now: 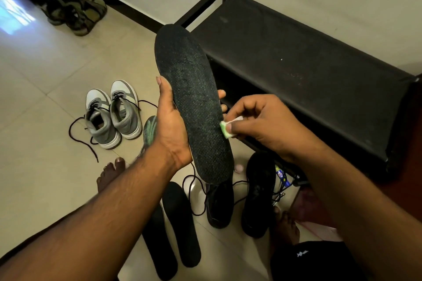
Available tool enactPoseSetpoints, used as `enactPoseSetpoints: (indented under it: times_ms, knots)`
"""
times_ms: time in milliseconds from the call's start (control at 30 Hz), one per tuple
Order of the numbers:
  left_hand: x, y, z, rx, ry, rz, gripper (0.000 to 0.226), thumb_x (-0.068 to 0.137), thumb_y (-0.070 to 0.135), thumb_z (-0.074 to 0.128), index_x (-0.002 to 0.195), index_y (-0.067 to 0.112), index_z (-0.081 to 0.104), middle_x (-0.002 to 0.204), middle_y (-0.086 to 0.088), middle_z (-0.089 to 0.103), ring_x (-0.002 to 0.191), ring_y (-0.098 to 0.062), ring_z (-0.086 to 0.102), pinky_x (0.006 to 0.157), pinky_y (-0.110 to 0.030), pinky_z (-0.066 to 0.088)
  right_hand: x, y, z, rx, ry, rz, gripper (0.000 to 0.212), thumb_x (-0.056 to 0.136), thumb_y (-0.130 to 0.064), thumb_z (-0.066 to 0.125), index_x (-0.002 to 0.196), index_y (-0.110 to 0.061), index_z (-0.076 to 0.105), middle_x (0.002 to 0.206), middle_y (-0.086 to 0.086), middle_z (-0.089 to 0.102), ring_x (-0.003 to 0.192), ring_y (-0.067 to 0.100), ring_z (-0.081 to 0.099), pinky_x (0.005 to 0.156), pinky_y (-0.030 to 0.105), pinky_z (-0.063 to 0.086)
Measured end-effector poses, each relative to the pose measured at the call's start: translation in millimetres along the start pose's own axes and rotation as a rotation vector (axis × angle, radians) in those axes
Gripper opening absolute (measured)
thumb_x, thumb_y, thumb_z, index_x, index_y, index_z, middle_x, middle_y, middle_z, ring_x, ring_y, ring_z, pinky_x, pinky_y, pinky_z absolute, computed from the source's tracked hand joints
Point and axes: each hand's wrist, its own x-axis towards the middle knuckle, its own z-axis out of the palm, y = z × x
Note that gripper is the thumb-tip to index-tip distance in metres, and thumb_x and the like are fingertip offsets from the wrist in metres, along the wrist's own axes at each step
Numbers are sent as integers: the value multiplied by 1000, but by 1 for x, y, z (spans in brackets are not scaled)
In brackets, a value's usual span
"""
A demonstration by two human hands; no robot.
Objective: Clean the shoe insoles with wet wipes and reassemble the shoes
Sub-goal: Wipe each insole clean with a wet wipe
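My left hand (170, 125) grips a long black insole (194, 102) by its middle, holding it up over the floor with the toe end pointing away. My right hand (262, 123) pinches a small folded wet wipe (226, 129), white with a green tint, against the insole's right edge. On the floor below lie two more black insoles (180, 223) side by side and a pair of black shoes (259, 191) with loose laces. A green-patterned insole (149, 130) shows just left of my left wrist.
A pair of grey and white sneakers (113, 114) with untied black laces stands on the tiled floor at the left. A black shoe rack (308, 64) runs along the wall on the right. Olive sandals (75, 12) sit in the far corner. My bare feet (109, 173) are near the insoles.
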Motion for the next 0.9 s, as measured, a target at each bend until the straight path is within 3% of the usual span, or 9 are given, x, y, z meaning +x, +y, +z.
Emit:
enactPoseSetpoints:
  times_ms: [133, 200, 333, 467, 533, 600, 733, 833, 900]
  knots:
    - [3, 7, -6, -18, 7, 68, 99, 89, 81, 10, 123, 5, 63, 110, -17, 69, 88, -26, 65, 86, -40, 55, -4, 1, -3, -297, -277, 93, 9, 76, -2, 75, 79, -10, 72, 69, -9, 70, 62, 4, 64, 60, 22, 53]
    - [3, 11, -8, -25, 1, 97, 99, 90, 80, 11, 129, 2, 59, 106, -16, 69, 85, -26, 65, 83, -38, 56, -6, 0, -5, -347, -329, 118, 9, 77, -2, 74, 80, -10, 72, 64, -12, 68, 58, 0, 62, 56, 17, 49]
    - [2, 11, -7, 6, -7, 112, 101, 89, 81, 12, 133, 2, 56, 103, -15, 68, 86, -26, 63, 82, -39, 56, -5, -4, -8, -106, -134, 40, 9, 77, 4, 74, 81, -3, 70, 61, -5, 67, 55, 3, 61, 55, 19, 49]
    - [-3, 3, 0, 51, -25, 43, 97, 86, 83, 14, 97, 6, 72, 91, -14, 68, 83, -27, 65, 77, -39, 57, -7, -6, 11, 78, -19, -43, 11, 74, 1, 77, 80, -1, 69, 72, 5, 68, 65, 14, 61, 64, 29, 52]
    - [-6, -2, 5, 50, -13, 1, 98, 84, 84, 19, 99, 2, 70, 90, -16, 68, 85, -29, 68, 74, -39, 59, -11, -5, 27, -18, 11, -107, 12, 73, -2, 78, 75, -10, 69, 71, 1, 68, 65, 9, 60, 65, 29, 51]
    - [-5, -8, 7, 58, 35, 25, 95, 87, 82, 22, 106, 1, 68, 96, -18, 69, 89, -29, 69, 75, -38, 58, -14, -3, 38, -165, 18, -205, 13, 73, -3, 75, 74, -14, 69, 73, -5, 68, 66, 1, 60, 65, 18, 49]
    - [-5, -14, 7, 76, 54, 27, 94, 86, 82, 21, 100, 4, 71, 97, -16, 70, 88, -27, 70, 74, -37, 58, -14, 5, 37, -389, 125, -344, 9, 72, -1, 70, 73, -9, 66, 74, -6, 65, 75, 4, 58, 66, 8, 40]
    - [-6, -13, 6, 70, 16, 10, 96, 86, 84, 18, 94, 5, 73, 93, -16, 67, 88, -30, 65, 81, -42, 55, -8, 13, 29, -489, 193, -264, 8, 74, -2, 68, 73, -10, 65, 77, -5, 63, 77, 6, 57, 67, 15, 44]
    - [-5, -10, 4, 58, 9, 51, 95, 88, 81, 16, 104, 4, 69, 97, -16, 65, 92, -34, 58, 85, -45, 50, -5, 14, 23, -482, 239, -203, 10, 74, -4, 69, 74, -13, 65, 76, -9, 62, 76, 3, 57, 64, 13, 43]
